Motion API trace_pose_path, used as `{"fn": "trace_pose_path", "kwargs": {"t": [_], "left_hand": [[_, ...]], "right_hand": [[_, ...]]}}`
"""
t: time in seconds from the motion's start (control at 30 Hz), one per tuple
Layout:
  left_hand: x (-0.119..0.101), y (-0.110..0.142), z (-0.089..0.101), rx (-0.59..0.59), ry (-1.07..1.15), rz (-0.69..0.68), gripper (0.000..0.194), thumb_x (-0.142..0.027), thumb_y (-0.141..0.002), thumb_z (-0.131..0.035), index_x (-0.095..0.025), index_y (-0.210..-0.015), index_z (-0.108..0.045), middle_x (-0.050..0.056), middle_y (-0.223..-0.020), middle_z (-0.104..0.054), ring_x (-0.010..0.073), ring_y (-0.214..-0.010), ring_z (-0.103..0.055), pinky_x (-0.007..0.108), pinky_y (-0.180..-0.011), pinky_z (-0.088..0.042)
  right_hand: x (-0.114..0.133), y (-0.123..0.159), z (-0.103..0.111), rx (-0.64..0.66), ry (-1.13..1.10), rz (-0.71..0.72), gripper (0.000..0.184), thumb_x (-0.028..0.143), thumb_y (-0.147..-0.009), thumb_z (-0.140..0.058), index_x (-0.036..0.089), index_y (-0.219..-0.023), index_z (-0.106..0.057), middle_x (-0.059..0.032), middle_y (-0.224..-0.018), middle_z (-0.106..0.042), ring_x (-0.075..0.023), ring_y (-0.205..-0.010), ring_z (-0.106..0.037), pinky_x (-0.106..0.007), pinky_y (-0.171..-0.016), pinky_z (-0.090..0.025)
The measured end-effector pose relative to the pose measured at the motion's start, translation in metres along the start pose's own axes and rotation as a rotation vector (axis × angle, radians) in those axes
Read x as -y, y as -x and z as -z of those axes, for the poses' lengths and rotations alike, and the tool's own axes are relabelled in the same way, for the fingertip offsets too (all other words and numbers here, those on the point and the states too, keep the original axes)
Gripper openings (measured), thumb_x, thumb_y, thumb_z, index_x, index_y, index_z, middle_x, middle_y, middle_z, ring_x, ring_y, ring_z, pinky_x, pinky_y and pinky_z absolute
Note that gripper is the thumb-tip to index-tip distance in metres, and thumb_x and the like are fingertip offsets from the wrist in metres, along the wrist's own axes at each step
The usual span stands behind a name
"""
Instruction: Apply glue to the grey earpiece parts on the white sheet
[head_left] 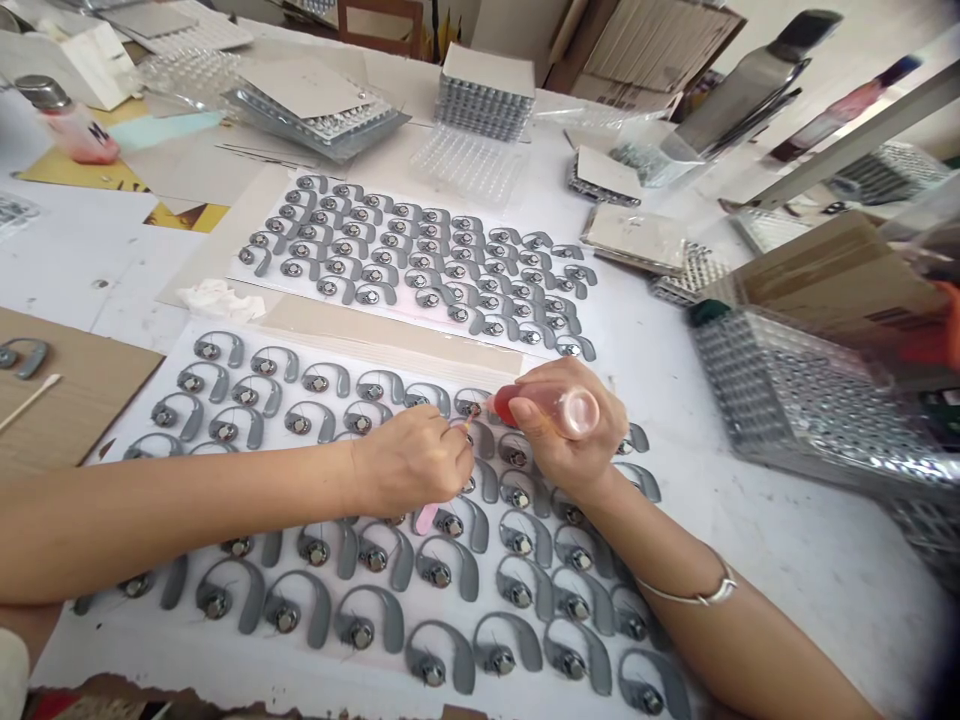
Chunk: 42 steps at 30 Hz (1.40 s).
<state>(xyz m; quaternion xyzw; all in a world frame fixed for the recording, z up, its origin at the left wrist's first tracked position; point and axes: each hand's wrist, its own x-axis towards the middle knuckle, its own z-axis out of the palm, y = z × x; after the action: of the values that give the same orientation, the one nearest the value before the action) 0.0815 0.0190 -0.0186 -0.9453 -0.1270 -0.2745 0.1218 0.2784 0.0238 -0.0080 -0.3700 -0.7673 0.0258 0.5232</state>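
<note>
left hand (412, 455) in tight now, grip pinching a pink-ended tool (426, 518), right hand (581, 440) with its grip wrapped around a red-tinted bottle (551, 400), nozzle right beside 1 gray ear hook (471, 405), rows more around both hands, on white paper (112, 650), across the table (750, 540)

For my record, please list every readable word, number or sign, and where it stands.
"M", apparently, on the capped bottle at far left.
Marks on the yellow sheet under it and the cardboard box at right: too blurred to read.
None readable on the squeeze bottle in the right hand.
</note>
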Motion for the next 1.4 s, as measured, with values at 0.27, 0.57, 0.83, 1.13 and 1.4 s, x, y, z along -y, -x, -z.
{"fn": "trace_pose_path", "kwargs": {"t": [0.27,0.57,0.83,1.13,1.4], "left_hand": [[0.0008,0.0003,-0.0001,0.009,0.007,-0.001,0.016,0.0,-0.08,-0.052,-0.01,-0.069,-0.059,0.008,-0.06,-0.063,0.016,-0.051,-0.055,0.028,-0.049,-0.042],[0.0012,0.0016,0.0007,0.037,0.013,0.015,0.016,-0.001,-0.082,-0.052,-0.01,-0.074,-0.062,0.008,-0.066,-0.066,0.0164,-0.054,-0.058,0.029,-0.049,-0.042],[0.0012,0.0013,0.0002,0.036,0.01,0.012,0.016,-0.002,-0.083,-0.051,-0.01,-0.073,-0.061,0.008,-0.066,-0.066,0.0161,-0.054,-0.057,0.029,-0.049,-0.042],[0.0015,0.0019,0.0014,0.02,0.016,0.017,0.017,-0.001,-0.081,-0.052,-0.011,-0.07,-0.06,0.007,-0.063,-0.064,0.0158,-0.052,-0.056,0.029,-0.048,-0.041],[0.0008,0.0019,-0.0001,0.068,0.003,0.007,0.018,-0.002,-0.082,-0.05,-0.012,-0.07,-0.059,0.006,-0.063,-0.063,0.0164,-0.053,-0.056,0.03,-0.05,-0.042]], "right_hand": [[0.0012,0.0006,0.0015,0.016,0.039,0.009,0.007,0.018,-0.079,-0.067,0.022,-0.076,-0.062,-0.001,-0.067,-0.065,-0.0149,-0.059,-0.058,-0.032,-0.057,-0.048],[0.0,0.0034,0.0038,-0.085,0.037,0.018,0.007,0.022,-0.081,-0.065,0.021,-0.075,-0.061,-0.0005,-0.065,-0.064,-0.0147,-0.058,-0.057,-0.031,-0.053,-0.047],[-0.0007,0.0029,0.0032,-0.055,0.022,0.012,0.008,0.019,-0.08,-0.065,0.021,-0.074,-0.06,0.0002,-0.065,-0.064,-0.0146,-0.059,-0.057,-0.031,-0.055,-0.047],[-0.0017,0.004,0.0018,-0.036,-0.007,-0.003,0.008,0.015,-0.078,-0.066,0.02,-0.077,-0.061,-0.0007,-0.068,-0.065,-0.0146,-0.06,-0.057,-0.032,-0.057,-0.048],[-0.0013,0.0037,0.001,-0.022,0.061,0.051,0.006,0.019,-0.08,-0.065,0.021,-0.076,-0.06,-0.0008,-0.067,-0.064,-0.0148,-0.06,-0.058,-0.032,-0.057,-0.049]]}}
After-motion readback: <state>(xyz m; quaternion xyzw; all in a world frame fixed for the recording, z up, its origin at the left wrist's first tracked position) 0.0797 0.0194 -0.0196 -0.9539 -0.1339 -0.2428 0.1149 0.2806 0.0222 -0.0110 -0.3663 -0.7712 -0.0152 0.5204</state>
